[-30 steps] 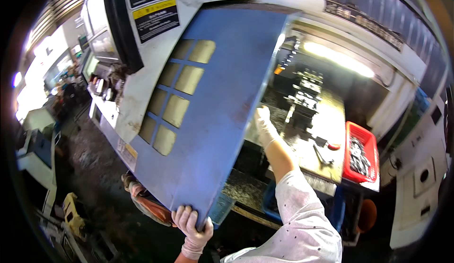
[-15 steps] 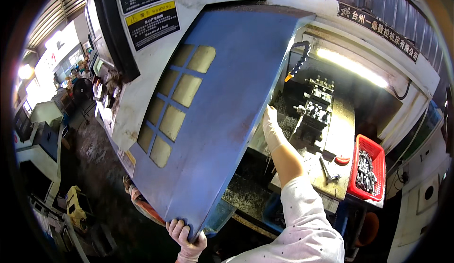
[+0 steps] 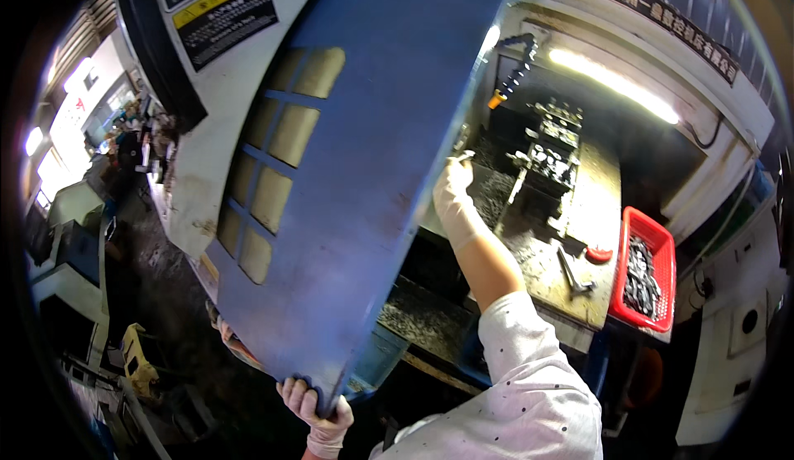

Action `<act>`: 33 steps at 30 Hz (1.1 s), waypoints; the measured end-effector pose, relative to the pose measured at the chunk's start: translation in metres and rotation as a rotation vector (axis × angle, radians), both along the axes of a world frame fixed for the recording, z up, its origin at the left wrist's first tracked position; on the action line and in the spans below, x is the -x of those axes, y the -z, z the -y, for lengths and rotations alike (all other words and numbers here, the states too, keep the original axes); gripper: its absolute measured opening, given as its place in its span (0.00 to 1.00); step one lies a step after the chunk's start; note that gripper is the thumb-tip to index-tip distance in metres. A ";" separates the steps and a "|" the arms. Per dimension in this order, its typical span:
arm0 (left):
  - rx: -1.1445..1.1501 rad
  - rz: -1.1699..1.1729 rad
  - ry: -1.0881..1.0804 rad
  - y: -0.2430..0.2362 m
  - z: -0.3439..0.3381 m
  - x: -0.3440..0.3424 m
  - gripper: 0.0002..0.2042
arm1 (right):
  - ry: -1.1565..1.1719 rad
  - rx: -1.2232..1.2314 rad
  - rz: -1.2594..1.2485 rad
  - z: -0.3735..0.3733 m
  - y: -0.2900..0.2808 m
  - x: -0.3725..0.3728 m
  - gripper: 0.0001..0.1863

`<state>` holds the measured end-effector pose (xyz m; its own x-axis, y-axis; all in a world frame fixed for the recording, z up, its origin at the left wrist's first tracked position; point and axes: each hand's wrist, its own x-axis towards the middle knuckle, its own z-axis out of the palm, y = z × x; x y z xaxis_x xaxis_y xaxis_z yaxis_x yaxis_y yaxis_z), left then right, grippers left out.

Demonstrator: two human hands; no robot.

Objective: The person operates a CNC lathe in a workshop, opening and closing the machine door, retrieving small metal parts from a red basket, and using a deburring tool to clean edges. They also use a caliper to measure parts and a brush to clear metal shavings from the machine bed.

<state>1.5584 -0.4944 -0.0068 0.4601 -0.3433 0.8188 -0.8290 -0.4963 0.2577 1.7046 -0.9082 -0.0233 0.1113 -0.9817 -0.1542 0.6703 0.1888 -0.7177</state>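
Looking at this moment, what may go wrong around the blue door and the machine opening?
If the blue door moves, its edge might strike the right hand, close beside it at the opening. The left hand grips the door's lower corner, so its fingers could perhaps get pinched. A loose metal tool lies near the right forearm; a bump might knock it away.

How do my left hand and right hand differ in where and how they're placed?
Your left hand is at the bottom corner of the blue door; your right hand is higher, by the door's long right edge. The left hand clasps its corner between fingers and thumb, while the right hand's grip is hard to make out. Both wear pale gloves.
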 end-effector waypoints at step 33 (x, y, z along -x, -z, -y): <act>0.036 0.061 -0.004 -0.009 -0.003 -0.016 0.21 | -0.083 -0.132 -2.323 -0.086 0.218 0.605 0.16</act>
